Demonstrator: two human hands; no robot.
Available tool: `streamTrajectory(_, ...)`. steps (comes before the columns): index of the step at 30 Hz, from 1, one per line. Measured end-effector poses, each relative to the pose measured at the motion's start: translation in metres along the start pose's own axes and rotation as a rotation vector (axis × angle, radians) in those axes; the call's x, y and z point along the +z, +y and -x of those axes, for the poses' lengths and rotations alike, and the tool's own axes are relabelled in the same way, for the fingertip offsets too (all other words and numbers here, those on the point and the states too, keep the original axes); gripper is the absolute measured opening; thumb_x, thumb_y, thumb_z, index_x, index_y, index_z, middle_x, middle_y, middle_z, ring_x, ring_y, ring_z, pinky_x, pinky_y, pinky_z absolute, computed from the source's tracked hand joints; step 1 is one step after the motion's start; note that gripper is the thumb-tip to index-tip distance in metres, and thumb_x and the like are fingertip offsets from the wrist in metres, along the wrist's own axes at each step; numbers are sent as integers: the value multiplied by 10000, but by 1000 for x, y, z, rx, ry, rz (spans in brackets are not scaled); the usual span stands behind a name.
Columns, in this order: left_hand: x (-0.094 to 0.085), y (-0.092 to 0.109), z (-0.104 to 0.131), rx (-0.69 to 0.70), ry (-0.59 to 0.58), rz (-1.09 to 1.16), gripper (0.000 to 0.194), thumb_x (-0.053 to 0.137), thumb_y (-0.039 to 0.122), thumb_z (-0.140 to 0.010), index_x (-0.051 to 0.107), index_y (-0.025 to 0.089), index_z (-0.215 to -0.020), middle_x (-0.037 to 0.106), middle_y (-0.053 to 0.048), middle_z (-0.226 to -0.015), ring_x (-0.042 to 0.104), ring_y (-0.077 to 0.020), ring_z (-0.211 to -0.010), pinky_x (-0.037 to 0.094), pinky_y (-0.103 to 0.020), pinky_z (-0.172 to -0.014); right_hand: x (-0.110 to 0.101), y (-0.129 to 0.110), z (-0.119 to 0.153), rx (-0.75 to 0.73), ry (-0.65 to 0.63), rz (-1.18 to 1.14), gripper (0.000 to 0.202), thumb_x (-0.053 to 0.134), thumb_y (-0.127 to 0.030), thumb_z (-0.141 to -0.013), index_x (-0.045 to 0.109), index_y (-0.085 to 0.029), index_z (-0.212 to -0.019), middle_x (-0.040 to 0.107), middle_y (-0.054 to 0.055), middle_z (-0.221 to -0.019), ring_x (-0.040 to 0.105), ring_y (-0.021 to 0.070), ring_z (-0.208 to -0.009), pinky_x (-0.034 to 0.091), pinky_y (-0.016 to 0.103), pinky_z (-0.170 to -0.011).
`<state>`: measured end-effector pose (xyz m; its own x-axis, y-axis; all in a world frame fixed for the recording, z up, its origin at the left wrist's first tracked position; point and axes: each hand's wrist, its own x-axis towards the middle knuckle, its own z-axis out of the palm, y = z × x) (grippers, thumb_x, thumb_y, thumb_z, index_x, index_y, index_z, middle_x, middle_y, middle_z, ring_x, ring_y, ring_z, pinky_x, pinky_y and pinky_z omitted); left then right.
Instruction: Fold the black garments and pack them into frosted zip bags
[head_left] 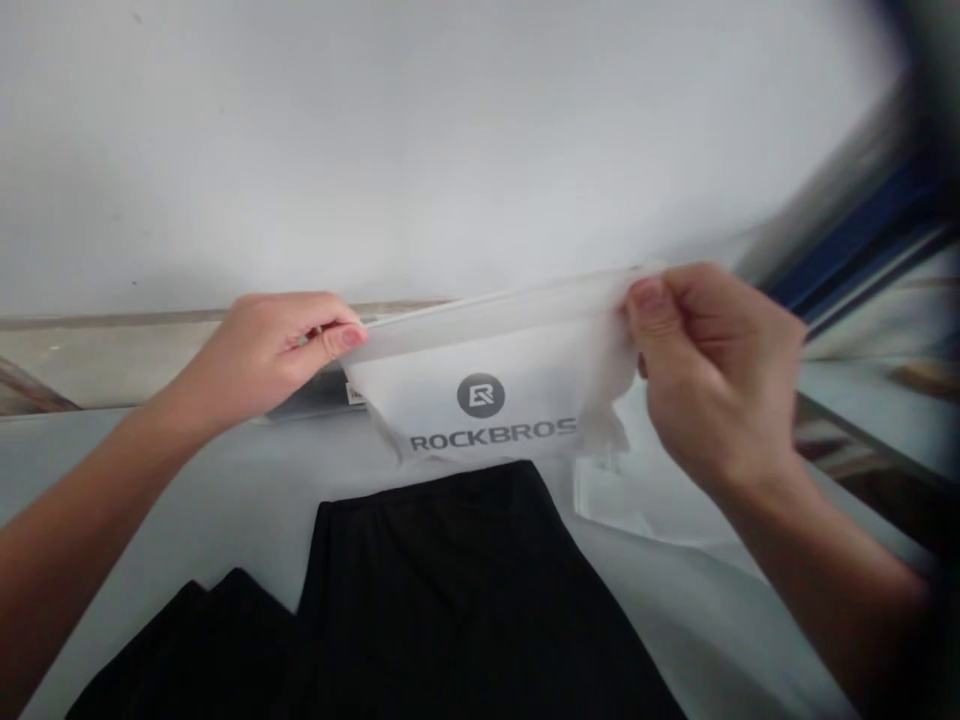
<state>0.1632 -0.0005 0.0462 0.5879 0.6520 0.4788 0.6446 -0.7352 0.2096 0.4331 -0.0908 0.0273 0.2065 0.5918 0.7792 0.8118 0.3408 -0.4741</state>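
Note:
A frosted white plastic bag (495,385) printed with a round logo and "ROCKBROS" hangs in the air above the table, its zip edge uppermost. My left hand (274,350) pinches the bag's top left corner between thumb and fingers. My right hand (712,365) pinches the top right corner. Both hands stretch the top edge between them. Below the bag lies a folded black garment (465,600) on the table, with a second black piece (210,650) at its left.
The pale grey table (225,500) ends at a white wall (450,150). Further flat clear bags (645,500) lie right of the garment. A blue bar (862,240) and blurred shelving stand at the far right.

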Motion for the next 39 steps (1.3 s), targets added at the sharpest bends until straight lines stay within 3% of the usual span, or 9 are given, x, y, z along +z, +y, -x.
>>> streamTrajectory(6,24,-20,-15,-71,-73,-35,309,413,375,-910,611,167,-795,592,13,-684,511,-134,-635,322,-229,-607,43,54,5,204,-166,-118,334,444,-326,-915,429,-219,-599,447,-20,-567,452,135,-536,342,262,-507)
streamTrajectory(11,55,-32,-34,-63,3,-130,265,436,364,-893,620,204,-789,624,-11,-724,553,-189,-665,334,-269,-593,77,88,4,355,-160,-161,308,395,-441,-909,460,-233,-691,479,-11,-574,501,153,-501,393,256,-426)
streamTrajectory(15,63,-30,-38,-87,45,-171,251,430,371,-890,620,216,-832,643,-30,-805,574,-217,-740,369,-297,-637,88,100,1,399,-138,-122,300,406,-476,-892,499,-228,-751,508,4,-612,542,179,-561,434,281,-450)
streamTrajectory(19,55,-21,-21,-172,149,-161,251,479,377,-865,571,220,-1038,635,-25,-875,568,-186,-702,402,-298,-686,78,100,4,406,-116,-26,242,438,-426,-879,534,-207,-845,579,46,-732,572,211,-673,457,327,-550)
streamTrajectory(22,45,-10,8,-249,125,-64,217,504,369,-845,592,223,-980,637,-6,-834,568,-166,-667,416,-281,-670,55,87,12,387,-147,9,205,424,-358,-882,532,-195,-945,601,69,-831,572,207,-684,462,346,-590)
streamTrajectory(24,41,-2,34,-300,-41,39,222,498,387,-843,612,216,-926,656,-6,-820,588,-177,-682,427,-283,-645,37,72,22,345,-291,-20,176,475,-341,-861,571,-199,-904,620,55,-809,580,202,-677,467,339,-609)
streamTrajectory(27,44,9,74,-310,-338,114,305,477,440,-854,628,198,-962,668,-40,-934,611,-222,-849,455,-335,-746,18,47,43,180,-691,-75,169,573,-356,-828,641,-213,-888,656,42,-858,606,217,-780,478,341,-694)
streamTrajectory(30,50,16,104,-283,-453,69,302,486,433,-858,642,206,-982,635,-51,-984,580,-241,-953,440,-377,-846,10,33,65,-33,-957,-52,227,537,-365,-875,631,-208,-1011,631,68,-997,575,237,-940,444,386,-838)
streamTrajectory(39,62,21,122,-273,-331,118,236,558,362,-804,624,194,-956,592,-63,-1071,525,-262,-1005,369,-440,-937,-8,41,91,-23,-875,-60,98,532,-252,-842,596,-203,-898,591,82,-1000,538,248,-968,421,433,-883)
